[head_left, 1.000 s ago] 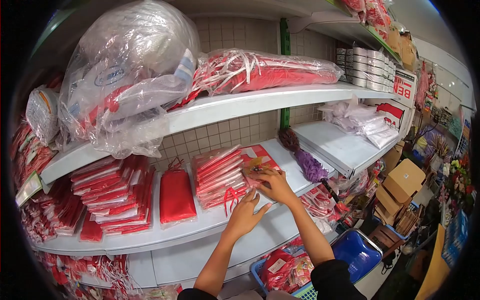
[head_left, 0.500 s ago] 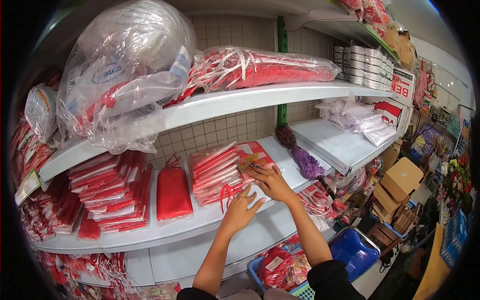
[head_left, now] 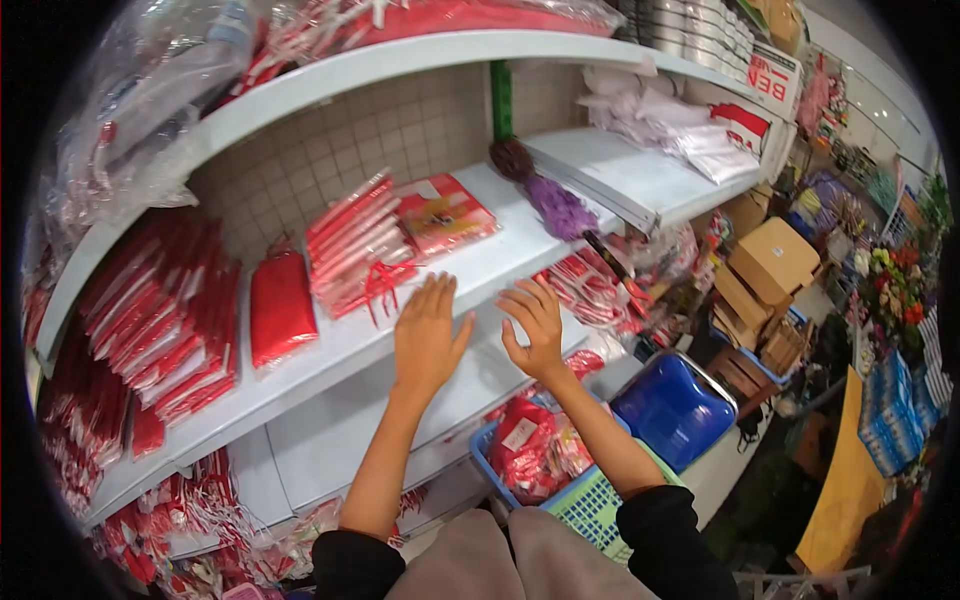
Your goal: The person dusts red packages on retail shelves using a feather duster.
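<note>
My left hand (head_left: pixel 428 330) is open, fingers stretched toward the shelf's front edge, just short of red ribbons (head_left: pixel 385 285) hanging from a stack of clear-wrapped red packets (head_left: pixel 355 245). To its right, my right hand (head_left: pixel 537 328) is raised in front of the shelf edge with its fingers apart and nothing in it. Beyond both hands, a flat red packet with a gold-coloured print (head_left: pixel 445 215) lies on the shelf (head_left: pixel 470 250), against the stack. A single plain red packet (head_left: pixel 282 310) lies left of the stack.
More red packets (head_left: pixel 160 320) are piled at the left. A purple bundle (head_left: pixel 562 208) lies across the shelf at the right. Below stand a blue basket (head_left: pixel 490 450) of red packages, a green basket (head_left: pixel 590 510) and a blue tub (head_left: pixel 675 410). An upper shelf (head_left: pixel 400 65) overhangs.
Both hands have drawn back from the flat printed packet, which stays on the shelf. The right hand has moved lower, to the front of the shelf edge. The view has tilted downward.
</note>
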### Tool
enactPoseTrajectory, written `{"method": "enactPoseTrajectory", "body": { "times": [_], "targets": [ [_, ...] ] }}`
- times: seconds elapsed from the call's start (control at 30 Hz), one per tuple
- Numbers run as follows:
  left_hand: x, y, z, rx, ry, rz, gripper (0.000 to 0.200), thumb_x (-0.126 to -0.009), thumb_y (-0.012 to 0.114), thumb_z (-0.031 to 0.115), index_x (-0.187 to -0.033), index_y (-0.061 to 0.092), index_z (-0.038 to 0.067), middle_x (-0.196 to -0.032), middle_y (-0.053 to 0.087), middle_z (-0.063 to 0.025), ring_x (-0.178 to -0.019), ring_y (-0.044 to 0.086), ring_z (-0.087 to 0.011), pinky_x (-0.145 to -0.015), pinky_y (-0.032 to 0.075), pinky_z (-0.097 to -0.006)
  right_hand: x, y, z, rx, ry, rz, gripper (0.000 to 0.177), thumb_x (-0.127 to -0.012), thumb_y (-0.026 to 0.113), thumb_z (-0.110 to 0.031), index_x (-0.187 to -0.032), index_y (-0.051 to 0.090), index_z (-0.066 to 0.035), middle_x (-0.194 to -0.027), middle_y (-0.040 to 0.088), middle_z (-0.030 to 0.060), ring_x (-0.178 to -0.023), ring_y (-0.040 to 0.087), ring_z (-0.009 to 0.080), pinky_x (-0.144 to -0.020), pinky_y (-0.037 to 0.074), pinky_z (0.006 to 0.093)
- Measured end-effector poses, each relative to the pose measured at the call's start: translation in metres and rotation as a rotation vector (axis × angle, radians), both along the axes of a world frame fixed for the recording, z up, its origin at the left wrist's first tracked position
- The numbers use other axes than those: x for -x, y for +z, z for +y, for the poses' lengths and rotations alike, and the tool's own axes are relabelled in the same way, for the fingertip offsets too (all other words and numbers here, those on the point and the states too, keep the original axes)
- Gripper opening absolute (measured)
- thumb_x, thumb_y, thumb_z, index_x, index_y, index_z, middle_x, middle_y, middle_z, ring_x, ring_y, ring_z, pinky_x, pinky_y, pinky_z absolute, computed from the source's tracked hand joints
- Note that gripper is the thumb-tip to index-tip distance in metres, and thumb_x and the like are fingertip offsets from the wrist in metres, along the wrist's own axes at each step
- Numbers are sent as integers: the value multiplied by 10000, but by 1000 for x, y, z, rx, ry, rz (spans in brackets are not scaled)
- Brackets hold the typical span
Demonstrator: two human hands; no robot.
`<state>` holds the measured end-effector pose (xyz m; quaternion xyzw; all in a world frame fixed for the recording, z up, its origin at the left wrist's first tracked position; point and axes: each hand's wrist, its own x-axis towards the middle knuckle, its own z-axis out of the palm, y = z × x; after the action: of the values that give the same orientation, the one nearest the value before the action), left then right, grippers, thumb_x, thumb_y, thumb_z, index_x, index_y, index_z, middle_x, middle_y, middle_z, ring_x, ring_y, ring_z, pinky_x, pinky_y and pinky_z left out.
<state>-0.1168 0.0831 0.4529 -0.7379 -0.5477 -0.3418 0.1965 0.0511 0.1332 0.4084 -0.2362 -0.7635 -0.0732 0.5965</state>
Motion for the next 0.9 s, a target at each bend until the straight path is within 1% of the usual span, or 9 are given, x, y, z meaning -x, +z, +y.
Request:
{"method": "enactPoseTrajectory", "body": {
  "times": [0.13, 0.17, 0.27, 0.5, 0.63, 0.73, 0.77, 0.8, 0.9],
  "targets": [
    [-32, -7, -19, 1, 126, 15, 548, -824, 567, 248, -1286, 420, -8, -1369, 363, -191, -1307, 286, -326, -1059, 220, -477, -47, -70, -29, 198, -131, -47, 240, -698, 594, -72, -937, 606, -56, -960, 596, 89, -986, 513, 290, -915, 343, 449],
    [-39, -15, -24, 19, 73, 26, 600, -821, 564, 234, -1330, 361, -8, -1415, 265, -221, -1338, 201, -358, -1063, 164, -531, -58, -89, -34, 248, -170, -68, 239, -702, 594, -83, -939, 603, -58, -957, 591, 87, -982, 506, 288, -898, 342, 443],
    [-77, -62, -46, 166, -153, -150, 603, -806, 581, 223, -1338, 371, 29, -1418, 257, -231, -1340, 185, -380, -1065, 147, -539, -91, -144, -53, 427, -274, -136, 244, -716, 593, -118, -954, 595, -63, -956, 577, 83, -976, 487, 283, -863, 339, 432],
    [-114, -254, -71, 572, -329, -189, 570, -798, 592, 247, -1301, 425, 37, -1415, 261, -232, -1331, 205, -387, -1048, 209, -534, -148, -271, -104, 820, -399, -279, 315, -723, 594, -156, -1031, 586, -91, -1008, 552, 115, -1007, 469, 309, -884, 341, 437],
    [-113, -324, -91, 841, -341, -207, 607, -785, 605, 272, -1319, 405, 62, -1423, 258, -211, -1336, 193, -382, -1022, 278, -522, -164, -333, -134, 1075, -342, -335, 379, -740, 599, -162, -1115, 561, -118, -1130, 504, 165, -1035, 491, 355, -890, 398, 440],
    [-116, -368, -86, 988, -325, -126, 639, -775, 615, 285, -1340, 383, 93, -1441, 225, -197, -1331, 170, -416, -1019, 297, -510, -163, -358, -148, 1174, -263, -309, 442, -752, 611, -171, -1183, 522, -128, -1249, 418, 220, -1064, 501, 384, -885, 439, 425],
    [-117, -377, -84, 1025, -301, -51, 649, -772, 618, 290, -1345, 377, 102, -1447, 212, -194, -1327, 162, -432, -1022, 295, -507, -163, -365, -150, 1275, -279, -350, 494, -752, 622, -176, -1229, 494, -156, -1328, 333, 254, -1074, 505, 398, -893, 446, 412],
    [-117, -385, -84, 1063, -276, 25, 659, -768, 621, 294, -1350, 371, 111, -1452, 198, -191, -1323, 154, -448, -1026, 294, -503, -162, -367, -150, 1287, -280, -332, 484, -752, 621, -173, -1222, 505, -163, -1335, 328, 256, -1093, 491, 402, -903, 438, 415],
    [-115, -432, -75, 1119, -331, -25, 675, -758, 634, 313, -1352, 372, 127, -1459, 172, -196, -1311, 137, -484, -1039, 267, -514, -158, -371, -145, 1240, -279, -351, 441, -754, 615, -169, -1190, 545, -170, -1358, 309, 257, -1171, 421, 408, -951, 395, 425]
  ]
}}
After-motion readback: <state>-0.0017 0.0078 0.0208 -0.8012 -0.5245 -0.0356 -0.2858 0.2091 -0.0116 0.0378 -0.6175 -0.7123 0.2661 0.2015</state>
